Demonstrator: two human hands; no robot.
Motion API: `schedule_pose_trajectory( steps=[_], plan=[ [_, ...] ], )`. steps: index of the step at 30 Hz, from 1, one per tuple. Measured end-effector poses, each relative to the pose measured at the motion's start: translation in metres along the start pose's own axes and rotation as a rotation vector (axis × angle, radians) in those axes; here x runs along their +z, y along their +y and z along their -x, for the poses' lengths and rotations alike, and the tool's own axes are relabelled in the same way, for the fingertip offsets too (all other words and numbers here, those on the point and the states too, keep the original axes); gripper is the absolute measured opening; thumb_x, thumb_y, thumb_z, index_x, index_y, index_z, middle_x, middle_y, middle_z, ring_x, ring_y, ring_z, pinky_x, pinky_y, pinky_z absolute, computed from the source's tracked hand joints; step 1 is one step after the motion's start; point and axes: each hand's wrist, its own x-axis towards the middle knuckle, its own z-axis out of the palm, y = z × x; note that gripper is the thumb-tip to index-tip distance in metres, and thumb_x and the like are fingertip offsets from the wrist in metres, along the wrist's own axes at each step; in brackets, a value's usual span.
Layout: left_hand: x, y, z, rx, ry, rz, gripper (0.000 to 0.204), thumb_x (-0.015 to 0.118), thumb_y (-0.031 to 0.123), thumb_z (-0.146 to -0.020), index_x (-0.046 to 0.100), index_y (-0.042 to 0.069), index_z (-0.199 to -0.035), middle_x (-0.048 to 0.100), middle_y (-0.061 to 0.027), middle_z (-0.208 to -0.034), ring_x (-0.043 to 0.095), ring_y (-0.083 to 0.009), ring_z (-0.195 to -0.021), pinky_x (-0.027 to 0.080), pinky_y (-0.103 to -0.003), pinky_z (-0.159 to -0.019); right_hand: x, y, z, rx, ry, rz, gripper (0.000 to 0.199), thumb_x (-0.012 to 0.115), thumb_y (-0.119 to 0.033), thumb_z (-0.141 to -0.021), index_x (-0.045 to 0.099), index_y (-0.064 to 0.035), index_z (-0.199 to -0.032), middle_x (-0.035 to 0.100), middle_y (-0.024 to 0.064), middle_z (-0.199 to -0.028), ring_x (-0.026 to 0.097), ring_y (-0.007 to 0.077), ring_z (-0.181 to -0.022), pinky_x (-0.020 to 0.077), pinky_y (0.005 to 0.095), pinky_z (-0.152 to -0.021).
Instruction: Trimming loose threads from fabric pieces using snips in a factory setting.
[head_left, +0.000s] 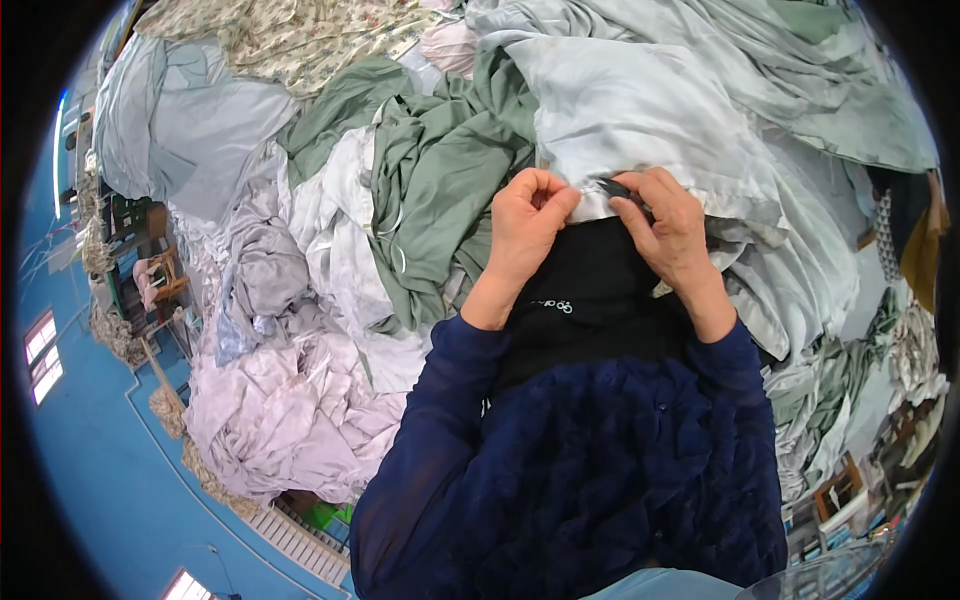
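Note:
My left hand [528, 222] pinches the hem of a pale blue-white cloth [640, 105] between thumb and fingers. Just to its right, my right hand [668, 222] is closed around small black thread snips [610, 187], their tip pointing at the same hem. The blades are too small and blurred to tell whether they are apart. Both hands are close together at the cloth's near edge, which lies above the black apron [590, 290] on my lap. Fingers cover part of the hem.
Heaped cloth surrounds me: green fabric [440, 170] left of my hands, pale pink fabric [290, 410] at the lower left, floral fabric [330, 40] at the far left. More pale green cloth [840, 110] hangs at the right. A blue floor [90, 450] shows beyond the left heap.

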Motion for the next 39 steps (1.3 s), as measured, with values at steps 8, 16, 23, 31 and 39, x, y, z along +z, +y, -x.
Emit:
schedule_pose_trajectory(
  steps=[8,16,23,31,39],
  plan=[
    [-0.002,-0.014,0.005,0.402,0.189,-0.516,0.017,0.072,0.007,-0.087,0.056,0.003,-0.082,0.058,-0.0105,-0.075,0.058,-0.0275,-0.062,0.046,-0.039,-0.057,-0.001,0.0,-0.001,0.015,-0.006,0.014,0.021,0.075,-0.005,-0.085,0.07,-0.0029,-0.105,0.064,0.0096,-0.085,0.063,0.0232,-0.07,0.0488,0.0316,-0.061],
    [-0.037,-0.024,0.005,0.487,0.302,-0.752,0.016,0.072,0.004,-0.088,0.056,0.002,-0.084,0.059,-0.0098,-0.078,0.058,-0.0238,-0.063,0.045,-0.036,-0.057,0.001,0.003,0.001,0.016,-0.008,-0.029,0.021,0.074,-0.004,-0.086,0.069,-0.0023,-0.106,0.063,0.0094,-0.086,0.062,0.0218,-0.07,0.0486,0.031,-0.063],
    [0.003,0.061,0.054,0.118,-0.144,0.009,0.009,0.064,-0.001,-0.096,0.057,0.003,-0.091,0.059,-0.0027,-0.083,0.056,-0.0063,-0.064,0.042,-0.02,-0.055,-0.014,0.013,0.004,0.094,-0.031,-0.281,0.026,0.074,-0.005,-0.087,0.068,0.0004,-0.111,0.064,0.0048,-0.088,0.059,0.0124,-0.078,0.0482,0.0268,-0.069],
    [0.129,0.016,0.055,0.411,-0.72,-0.757,0.009,0.071,0.012,-0.087,0.067,0.004,-0.086,0.067,-0.008,-0.085,0.068,-0.0212,-0.08,0.053,-0.036,-0.065,-0.072,0.056,0.032,0.319,0.225,-0.325,0.024,0.064,-0.013,-0.1,0.067,0.0,-0.12,0.069,0.0001,-0.094,0.058,0.0047,-0.074,0.0464,0.0212,-0.065],
    [0.213,-0.068,-0.001,0.039,-1.065,-1.613,0.033,0.061,0.022,-0.097,0.073,0.013,-0.126,0.065,-0.005,-0.139,0.064,-0.0238,-0.124,0.053,-0.039,-0.091,-0.097,0.108,0.073,0.542,-0.026,-0.31,0.024,0.068,-0.017,-0.097,0.068,0.0039,-0.11,0.072,0.0048,-0.091,0.058,0.0072,-0.079,0.0468,0.0249,-0.07]
  ],
)
